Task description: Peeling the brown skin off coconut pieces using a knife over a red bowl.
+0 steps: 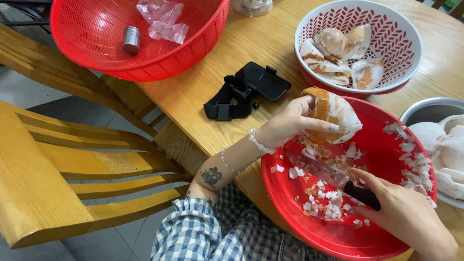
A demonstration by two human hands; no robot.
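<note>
The left hand grips a piece of coconut, white flesh with patches of brown skin, its fingers curled around the near side and the thumb laid across the front. It holds the piece just above the far rim of a red plastic basin that sits at the table's near edge. The right hand is closed around the black handle of a knife, whose blade lies low over the basin floor, pointing toward the left hand, among white and brown coconut shavings. Further back on the wooden table, a red-and-white colander holds more coconut pieces. A metal bowl at the right edge holds peeled white pieces. A black strap mount lies between the basin and a large red basket at the far left corner.
</note>
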